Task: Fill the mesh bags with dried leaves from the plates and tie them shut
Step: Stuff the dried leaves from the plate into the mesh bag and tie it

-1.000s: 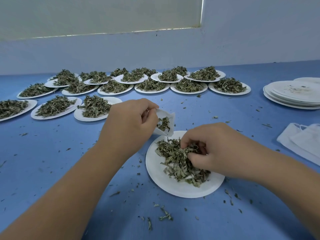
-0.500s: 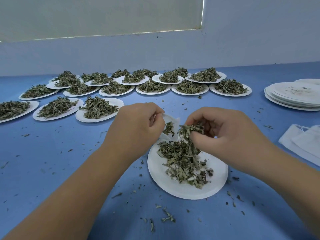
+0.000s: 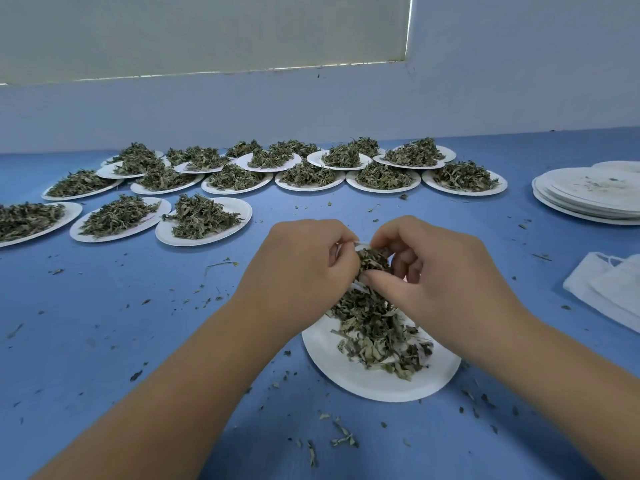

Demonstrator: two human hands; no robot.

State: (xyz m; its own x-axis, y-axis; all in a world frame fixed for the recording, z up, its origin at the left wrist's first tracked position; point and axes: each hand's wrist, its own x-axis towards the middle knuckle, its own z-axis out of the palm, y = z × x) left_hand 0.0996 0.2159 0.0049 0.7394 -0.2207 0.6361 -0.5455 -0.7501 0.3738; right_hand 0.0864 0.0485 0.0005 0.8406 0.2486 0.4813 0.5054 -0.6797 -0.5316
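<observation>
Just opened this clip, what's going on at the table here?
A person is filling a small mesh bag over a paper plate. The left hand grips the bag, mostly hidden, while the right hand pinches dried leaves at its mouth. A heap lies on the plate. Many more loaded plates wait behind, with empty plates stacked and spare bags to the right.
</observation>
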